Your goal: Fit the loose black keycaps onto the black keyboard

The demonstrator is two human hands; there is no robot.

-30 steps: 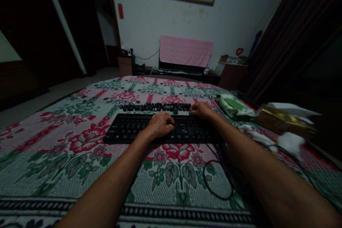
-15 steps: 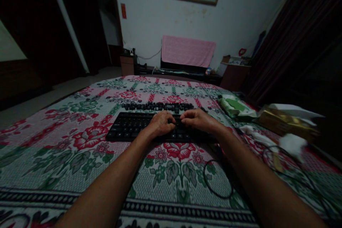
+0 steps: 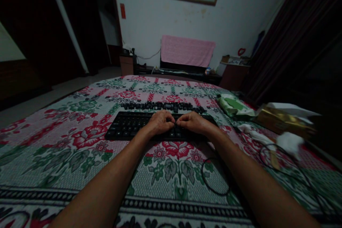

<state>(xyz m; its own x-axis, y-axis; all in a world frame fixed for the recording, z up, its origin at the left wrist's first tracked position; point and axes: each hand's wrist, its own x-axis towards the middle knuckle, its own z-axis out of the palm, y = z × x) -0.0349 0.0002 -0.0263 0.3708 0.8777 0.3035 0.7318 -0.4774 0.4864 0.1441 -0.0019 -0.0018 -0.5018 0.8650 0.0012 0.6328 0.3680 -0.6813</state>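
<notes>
A black keyboard (image 3: pixel 125 126) lies on a floral bedspread (image 3: pixel 66 142). Just beyond it runs a row of loose black keycaps (image 3: pixel 149 106). My left hand (image 3: pixel 160 122) rests on the middle of the keyboard with its fingers curled down. My right hand (image 3: pixel 193 123) sits right beside it, fingers bent and pinched, and the fingertips of both hands meet over the keys. Whatever is between the fingertips is too small and dark to name.
A black cable (image 3: pixel 213 178) loops on the bedspread near my right forearm. A green packet (image 3: pixel 233 106), a gold box (image 3: pixel 283 123) and white tissue (image 3: pixel 290 142) lie at the right. A pink cloth (image 3: pixel 187 50) covers furniture by the far wall.
My right hand has come back from the row of loose keycaps to the middle of the keyboard, closing up against my left hand. The left hand has stayed in place.
</notes>
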